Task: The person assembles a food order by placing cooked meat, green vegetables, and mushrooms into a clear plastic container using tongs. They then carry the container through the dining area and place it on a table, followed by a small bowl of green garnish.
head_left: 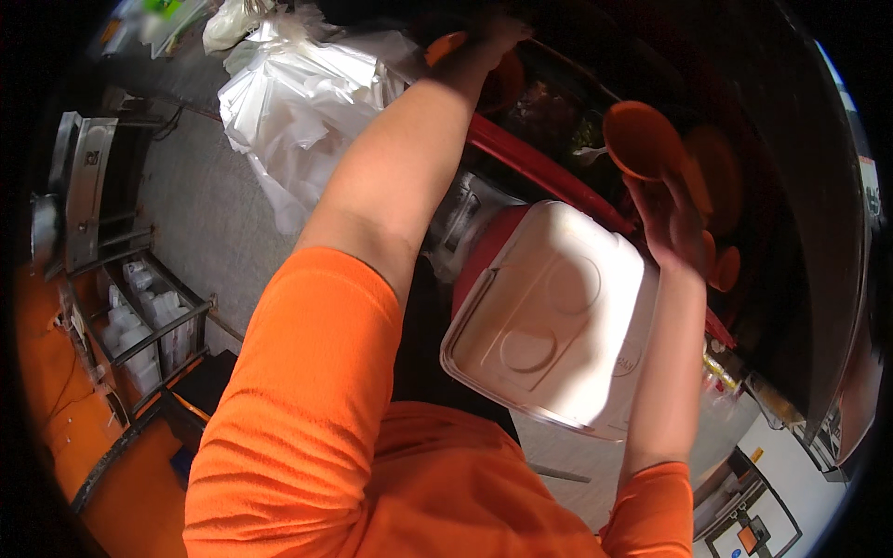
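Observation:
My right hand (pixel 673 223) grips an orange bowl (pixel 642 139) from below and holds it tilted over the dark counter. A pale spoon-like tip (pixel 589 152) shows beside the bowl's left rim. My left arm stretches far forward, and my left hand (pixel 502 35) is in deep shadow above another orange round container (pixel 502 84). Its fingers are too dark and blurred to make out. Between the two hands lies food (pixel 549 110) in the shaded counter, its kind unclear.
A red counter edge (pixel 549 172) runs between me and the food. Close to my body stands a red cooler with a white lid (pixel 549 316). White plastic bags (pixel 298 102) hang at the left. A rack (pixel 144 325) holds white containers. Orange cups (pixel 726 268) sit right of my right hand.

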The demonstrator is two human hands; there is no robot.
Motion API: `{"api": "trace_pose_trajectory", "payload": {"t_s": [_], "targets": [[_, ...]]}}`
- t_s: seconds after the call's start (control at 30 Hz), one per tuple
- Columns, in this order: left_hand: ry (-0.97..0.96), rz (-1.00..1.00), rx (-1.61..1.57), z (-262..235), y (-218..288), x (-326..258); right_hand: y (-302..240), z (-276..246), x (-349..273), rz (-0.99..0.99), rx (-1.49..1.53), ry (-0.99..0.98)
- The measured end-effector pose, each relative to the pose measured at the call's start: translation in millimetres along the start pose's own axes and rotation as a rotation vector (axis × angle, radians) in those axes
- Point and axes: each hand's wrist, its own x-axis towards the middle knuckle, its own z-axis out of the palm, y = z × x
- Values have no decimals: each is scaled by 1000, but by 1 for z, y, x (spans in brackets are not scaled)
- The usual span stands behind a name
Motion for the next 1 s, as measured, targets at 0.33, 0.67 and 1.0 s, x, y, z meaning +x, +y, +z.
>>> {"api": "trace_pose_trajectory", "payload": {"t_s": [0.33,0.67,1.0], "targets": [[60,-82,-799,-41,23,-15,25,-11,87,-225,-166,-205],[-321,80,250,6,83,-82,29,28,125,-140,74,-226],[-205,277,632,-6,49,-25,35,13,124,-62,81,-193]]}}
